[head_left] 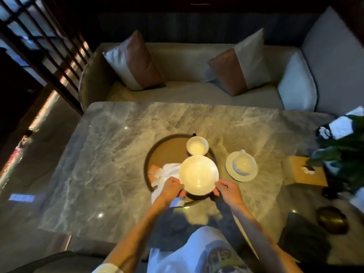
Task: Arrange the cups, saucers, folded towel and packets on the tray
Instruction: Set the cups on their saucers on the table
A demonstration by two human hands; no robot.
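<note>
head view, both hands (172,187) (227,189) pinching saucer (199,175) rim, tray (167,150) and towel (169,171) partly hidden

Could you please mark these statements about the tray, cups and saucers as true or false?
1. The left hand and right hand hold an empty saucer over the tray. True.
2. No cup stands on the tray. False: one cup stands at its far side.
3. A second cup sits on a second saucer on the table, right of the tray. True.
4. The towel lies on the table, far from the tray. False: it lies on the tray's near left part.
</note>
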